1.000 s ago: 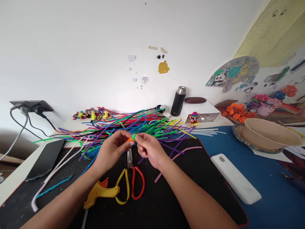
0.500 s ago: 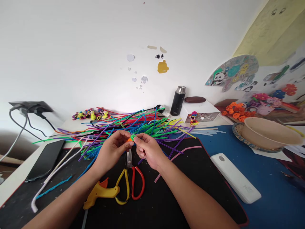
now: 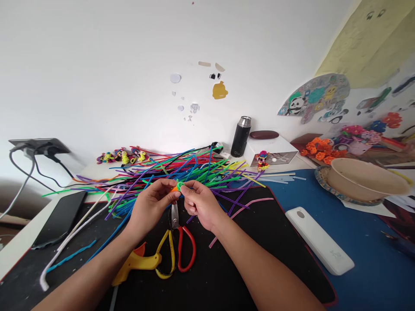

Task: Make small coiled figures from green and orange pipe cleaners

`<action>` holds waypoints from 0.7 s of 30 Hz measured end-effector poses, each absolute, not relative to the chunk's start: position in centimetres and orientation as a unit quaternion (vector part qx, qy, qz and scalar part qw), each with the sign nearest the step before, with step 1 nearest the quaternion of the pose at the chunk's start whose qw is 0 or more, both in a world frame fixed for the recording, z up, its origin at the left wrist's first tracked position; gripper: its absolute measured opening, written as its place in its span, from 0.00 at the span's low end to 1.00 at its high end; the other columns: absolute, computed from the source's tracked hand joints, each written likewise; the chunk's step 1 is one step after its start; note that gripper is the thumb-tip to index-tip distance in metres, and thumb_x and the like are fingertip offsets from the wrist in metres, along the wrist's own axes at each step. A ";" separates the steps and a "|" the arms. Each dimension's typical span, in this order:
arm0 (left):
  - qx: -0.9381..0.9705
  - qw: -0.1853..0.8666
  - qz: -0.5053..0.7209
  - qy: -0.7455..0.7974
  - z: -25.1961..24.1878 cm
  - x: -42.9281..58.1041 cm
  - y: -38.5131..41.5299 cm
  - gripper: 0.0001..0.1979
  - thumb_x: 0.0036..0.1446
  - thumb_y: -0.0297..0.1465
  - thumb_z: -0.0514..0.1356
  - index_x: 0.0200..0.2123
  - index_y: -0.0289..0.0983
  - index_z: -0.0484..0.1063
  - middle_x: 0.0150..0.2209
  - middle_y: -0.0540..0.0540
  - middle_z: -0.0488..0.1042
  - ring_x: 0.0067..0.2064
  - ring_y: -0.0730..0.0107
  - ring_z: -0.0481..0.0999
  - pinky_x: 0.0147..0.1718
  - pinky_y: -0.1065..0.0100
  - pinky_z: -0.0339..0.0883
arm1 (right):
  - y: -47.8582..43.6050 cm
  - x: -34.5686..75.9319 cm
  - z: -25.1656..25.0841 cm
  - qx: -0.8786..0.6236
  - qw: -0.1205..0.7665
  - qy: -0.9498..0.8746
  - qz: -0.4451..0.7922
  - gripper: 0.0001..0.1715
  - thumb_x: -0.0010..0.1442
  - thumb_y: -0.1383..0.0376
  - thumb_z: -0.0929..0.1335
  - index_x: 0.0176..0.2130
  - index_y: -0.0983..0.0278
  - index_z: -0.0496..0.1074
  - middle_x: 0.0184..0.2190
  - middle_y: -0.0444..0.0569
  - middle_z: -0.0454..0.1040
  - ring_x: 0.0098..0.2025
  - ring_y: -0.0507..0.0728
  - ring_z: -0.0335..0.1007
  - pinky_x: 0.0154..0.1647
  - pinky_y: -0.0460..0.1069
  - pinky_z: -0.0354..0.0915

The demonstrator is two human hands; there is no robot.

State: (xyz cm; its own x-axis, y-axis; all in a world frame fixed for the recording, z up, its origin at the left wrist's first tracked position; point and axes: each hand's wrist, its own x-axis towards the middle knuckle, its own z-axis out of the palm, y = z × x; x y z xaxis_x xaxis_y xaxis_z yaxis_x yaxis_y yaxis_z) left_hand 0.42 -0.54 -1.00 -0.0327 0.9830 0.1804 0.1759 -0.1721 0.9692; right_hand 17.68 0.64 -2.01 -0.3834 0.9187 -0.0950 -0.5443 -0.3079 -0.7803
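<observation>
My left hand (image 3: 152,206) and my right hand (image 3: 201,203) meet above a black mat (image 3: 227,276), fingertips pinched together on a small orange and green pipe-cleaner piece (image 3: 178,187). The left fingers pinch the orange end, the right fingers the green coil. Just under the hands lie scissors (image 3: 177,248) with one yellow and one red handle. A yellow glue gun (image 3: 136,262) lies to their left. Behind the hands spreads a big heap of coloured pipe cleaners (image 3: 181,172).
A black phone (image 3: 60,218) lies at the left, and a white pipe cleaner (image 3: 69,239) beside it. A white power bank (image 3: 319,240) rests on the blue mat. A beige bowl (image 3: 366,181), a black flask (image 3: 240,136), small figures (image 3: 121,156) and a white box (image 3: 275,151) stand behind.
Both hands stay pinched on the small piece with only slight finger shifts. The view has drifted a little, nothing else moved.
</observation>
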 end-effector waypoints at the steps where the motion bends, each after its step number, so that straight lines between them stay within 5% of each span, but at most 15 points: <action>1: 0.571 0.394 0.511 0.508 -1.1 0.5 -0.6 0.26 0.50 0.52 0.78 0.41 0.39 0.81 0.39 0.45 0.84 0.36 0.62 0.83 0.37 0.63 0.80 | 0.6 17.6 -2.1 -0.276 0.482 -0.337 0.761 0.33 0.46 0.47 0.86 0.37 0.61 0.71 0.16 0.30 0.61 0.16 0.45 0.50 0.18 0.45 0.38; 21: 0.578 0.375 0.513 0.512 -0.8 0.3 -0.5 0.26 0.50 0.54 0.78 0.39 0.39 0.79 0.36 0.46 0.83 0.35 0.60 0.83 0.36 0.62 0.79 | 0.5 17.8 -1.8 -0.250 0.471 -0.330 0.779 0.33 0.53 0.42 0.82 0.36 0.61 0.68 0.18 0.32 0.63 0.16 0.45 0.52 0.19 0.44 0.38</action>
